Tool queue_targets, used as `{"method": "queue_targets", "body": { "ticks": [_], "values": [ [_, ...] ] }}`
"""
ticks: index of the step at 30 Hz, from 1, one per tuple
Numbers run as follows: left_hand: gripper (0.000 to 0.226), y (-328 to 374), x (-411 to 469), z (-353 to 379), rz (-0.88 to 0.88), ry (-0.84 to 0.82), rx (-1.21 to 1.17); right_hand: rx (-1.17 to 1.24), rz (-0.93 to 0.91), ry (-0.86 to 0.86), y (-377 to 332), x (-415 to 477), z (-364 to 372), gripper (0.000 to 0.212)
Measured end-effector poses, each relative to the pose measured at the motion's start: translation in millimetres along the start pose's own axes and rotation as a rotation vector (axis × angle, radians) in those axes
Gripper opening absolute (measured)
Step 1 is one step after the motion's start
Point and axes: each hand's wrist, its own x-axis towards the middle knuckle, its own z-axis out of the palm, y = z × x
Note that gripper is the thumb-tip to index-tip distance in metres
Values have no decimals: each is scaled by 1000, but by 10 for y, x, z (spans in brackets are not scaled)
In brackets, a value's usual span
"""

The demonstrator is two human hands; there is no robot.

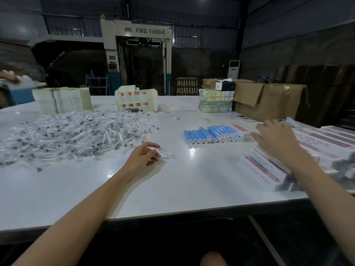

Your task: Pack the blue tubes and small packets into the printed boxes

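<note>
Your left hand [143, 154] sits low over the white table [172, 189], fingers curled and pinching a single packet [165, 152] just beside the big pile of small packets [67, 135] on your left. Your right hand [276, 140] reaches out palm down with fingers spread and gripping nothing, over the printed boxes [267, 167] stacked at the table's right edge; you cannot tell whether it touches them. Blue tubes [209, 134] lie in a neat row between your hands, farther back, touching one printed box at their right end.
</note>
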Motion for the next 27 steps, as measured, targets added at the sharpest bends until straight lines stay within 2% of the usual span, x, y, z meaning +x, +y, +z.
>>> {"method": "queue_targets", "body": {
  "ticks": [2,5,9,12,16,20,24,27],
  "values": [
    [17,7,-4,4,-5,12,14,311,-27,6,-437,69,-71,35],
    [16,0,6,-11,-18,43,26,714,-54,-83,-1255,104,-192,23],
    [17,-15,26,-27,-43,93,29,1098,-92,-155,-2321,204,-301,17],
    [16,-2,41,-27,-77,163,3,1308,5,-225,-2895,269,-326,23],
    [15,12,48,-24,-121,212,-20,1437,150,-262,-3332,237,-149,36],
    [18,113,16,-60,-132,246,55,1492,144,-293,-3406,264,36,33],
    [18,295,-87,-597,-59,321,317,1569,158,-271,-3414,285,143,31],
    [21,303,-347,-1413,-64,445,674,1582,109,-268,-3441,276,168,32]
  ]
}}
